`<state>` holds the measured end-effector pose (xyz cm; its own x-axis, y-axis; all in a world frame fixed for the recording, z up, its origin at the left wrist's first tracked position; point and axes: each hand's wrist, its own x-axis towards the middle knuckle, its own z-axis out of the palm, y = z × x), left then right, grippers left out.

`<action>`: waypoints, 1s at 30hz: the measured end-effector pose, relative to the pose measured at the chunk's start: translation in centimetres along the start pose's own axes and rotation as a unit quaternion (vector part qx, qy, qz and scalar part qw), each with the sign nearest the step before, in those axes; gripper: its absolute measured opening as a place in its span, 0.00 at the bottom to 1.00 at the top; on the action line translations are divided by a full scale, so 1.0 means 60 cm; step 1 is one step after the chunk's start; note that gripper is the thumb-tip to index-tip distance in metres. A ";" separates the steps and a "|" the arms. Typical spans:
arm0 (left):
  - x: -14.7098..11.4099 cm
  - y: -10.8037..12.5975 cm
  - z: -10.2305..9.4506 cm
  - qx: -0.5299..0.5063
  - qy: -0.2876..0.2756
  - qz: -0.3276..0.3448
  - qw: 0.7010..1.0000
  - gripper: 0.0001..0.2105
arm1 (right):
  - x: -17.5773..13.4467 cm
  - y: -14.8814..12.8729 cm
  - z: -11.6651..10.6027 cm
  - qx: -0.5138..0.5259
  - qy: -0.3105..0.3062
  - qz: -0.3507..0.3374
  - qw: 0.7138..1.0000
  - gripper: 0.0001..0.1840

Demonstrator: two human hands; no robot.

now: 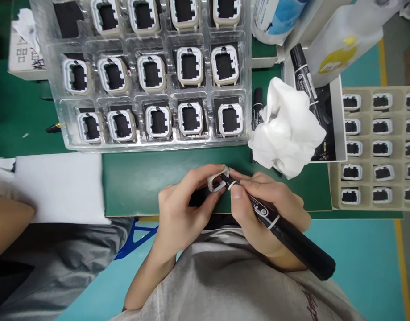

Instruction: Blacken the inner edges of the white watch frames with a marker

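Between thumb and fingers, my left hand [181,209] grips a small pale watch-case frame [214,181], partly covered by the fingers. My right hand [268,205] is closed round a black marker pen [285,232]. The marker's tip points into the frame's opening and looks to be at its inner edge; whether it touches, I cannot tell. Both hands are close together over the table's front edge. Beyond them, a clear plastic tray [178,145] holds several similar frames [158,121] in its pockets, each on a dark backing.
Crumpled white tissue [287,129] lies right of the tray, beside a white box [340,116] with markers. Bottles [338,49] stand behind. A beige tray [335,178] of frames is at right. White sheets [60,187] and another person's arm [7,223] are at left.
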<state>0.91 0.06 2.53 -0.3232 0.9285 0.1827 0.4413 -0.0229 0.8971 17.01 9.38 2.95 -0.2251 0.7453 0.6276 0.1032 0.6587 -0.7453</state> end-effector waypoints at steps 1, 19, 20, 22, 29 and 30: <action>0.000 -0.001 0.000 0.001 0.000 -0.001 1.000 0.20 | 0.000 0.000 0.000 0.000 0.004 0.001 1.000 0.13; 0.006 0.004 0.000 -0.070 -0.011 -0.031 0.997 0.24 | -0.003 -0.004 -0.005 0.025 -0.005 0.032 0.999 0.15; 0.006 0.005 -0.001 -0.078 -0.014 -0.035 0.996 0.24 | -0.004 -0.004 -0.005 0.030 -0.003 0.033 0.999 0.15; 0.008 0.006 -0.003 -0.094 -0.023 -0.046 0.994 0.25 | -0.005 -0.004 -0.005 0.042 0.002 0.031 0.999 0.17; 0.005 0.002 -0.006 -0.076 -0.029 -0.051 0.995 0.22 | -0.007 -0.006 -0.002 0.035 0.008 0.055 0.998 0.16; 0.005 0.002 -0.006 -0.071 -0.028 -0.046 0.996 0.22 | -0.007 -0.007 0.000 0.033 0.011 0.060 0.998 0.16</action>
<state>0.55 0.21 2.81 -0.3077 0.9483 0.0773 0.2875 0.0152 0.9577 17.09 8.82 3.01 -0.1943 0.8209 0.5370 0.0635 0.5568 -0.8282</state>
